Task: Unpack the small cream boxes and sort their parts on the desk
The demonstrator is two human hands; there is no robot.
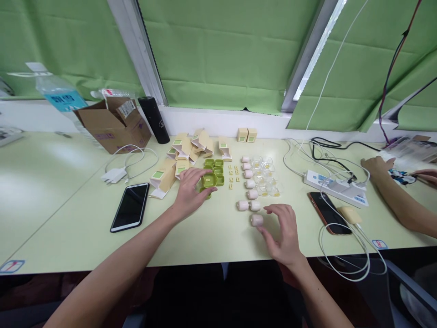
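Observation:
My left hand (191,189) grips a small green square tray (209,180) between thumb and fingers. It is held over a cluster of similar green trays (219,163) on the table. My right hand (282,230) is open, thumb and fingers apart, just right of a pale pink barrel-shaped piece (256,220). Whether the thumb touches that piece I cannot tell. More pale pieces (250,184) stand in a column behind it, beside several clear plastic cups (268,163). Tiny yellow parts (231,179) lie in rows between the trays and the pale pieces.
Opened cream cartons (164,176) lie behind my left hand; two closed small boxes (247,135) stand at the back. A phone (130,207) and charger (114,176) lie left. At right are a power strip (336,187), another phone (328,214), cables and another person's hands (377,167).

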